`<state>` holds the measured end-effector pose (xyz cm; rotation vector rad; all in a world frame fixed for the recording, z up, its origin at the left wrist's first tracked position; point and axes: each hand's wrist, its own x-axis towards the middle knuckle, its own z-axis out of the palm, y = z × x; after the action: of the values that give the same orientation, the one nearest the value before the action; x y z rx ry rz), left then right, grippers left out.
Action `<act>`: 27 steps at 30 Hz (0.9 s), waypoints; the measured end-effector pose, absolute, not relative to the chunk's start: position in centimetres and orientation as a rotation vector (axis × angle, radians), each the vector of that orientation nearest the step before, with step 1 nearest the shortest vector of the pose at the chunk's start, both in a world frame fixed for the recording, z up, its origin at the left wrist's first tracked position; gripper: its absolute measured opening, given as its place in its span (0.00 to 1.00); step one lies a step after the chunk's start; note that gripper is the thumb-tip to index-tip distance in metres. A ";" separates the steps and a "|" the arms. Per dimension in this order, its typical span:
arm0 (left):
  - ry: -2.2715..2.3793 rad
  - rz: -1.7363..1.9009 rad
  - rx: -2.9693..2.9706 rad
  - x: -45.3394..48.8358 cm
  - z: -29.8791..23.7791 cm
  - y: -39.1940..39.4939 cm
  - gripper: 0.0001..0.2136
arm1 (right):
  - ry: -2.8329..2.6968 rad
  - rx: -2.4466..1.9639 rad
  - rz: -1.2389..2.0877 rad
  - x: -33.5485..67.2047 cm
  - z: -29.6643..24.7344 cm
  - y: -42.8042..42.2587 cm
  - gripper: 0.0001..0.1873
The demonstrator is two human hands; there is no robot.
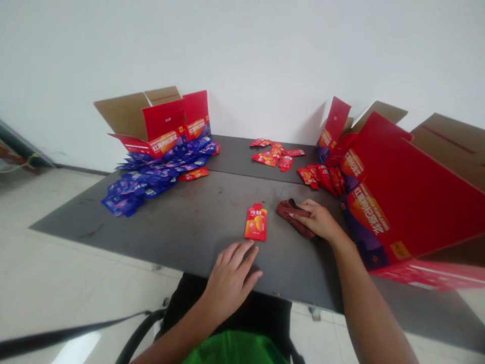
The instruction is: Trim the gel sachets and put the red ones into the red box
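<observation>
A red and orange sachet point(256, 222) lies flat on the grey table, its narrow neck pointing away from me. Just below its near edge rests my left hand point(233, 275), fingers spread and nothing in them; the fingertips come very close to the sachet. To the right of the sachet, my right hand point(317, 218) grips a bunched brown cloth point(297, 222) against the tabletop. A black strip shows on the cloth's upper edge.
Blue sachets point(151, 177) are heaped at the left before an open red carton point(164, 121). Loose red sachets point(273, 154) lie at the back, others point(322, 177) by the right cartons. A large open carton point(409, 187) stands right. The table's front edge point(280, 294) is near me.
</observation>
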<state>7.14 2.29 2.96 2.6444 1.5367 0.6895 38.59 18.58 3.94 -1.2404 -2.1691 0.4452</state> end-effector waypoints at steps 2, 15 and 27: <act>1.498 0.700 2.654 6.4 2.5 1.6 0.20 | -2.165 -1.251 0.411 38.6 3.7 18.7 0.20; 1.359 0.523 2.711 6.8 3.1 3.7 0.29 | -2.091 -1.284 0.335 38.0 3.3 18.6 0.22; 1.325 0.560 2.679 4.0 2.6 -0.6 0.22 | -2.149 -1.120 0.152 30.5 8.5 13.9 0.17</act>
<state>3.99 -0.55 2.57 2.6791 1.3246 0.5600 30.52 13.94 8.55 -1.1199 -2.1488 0.1515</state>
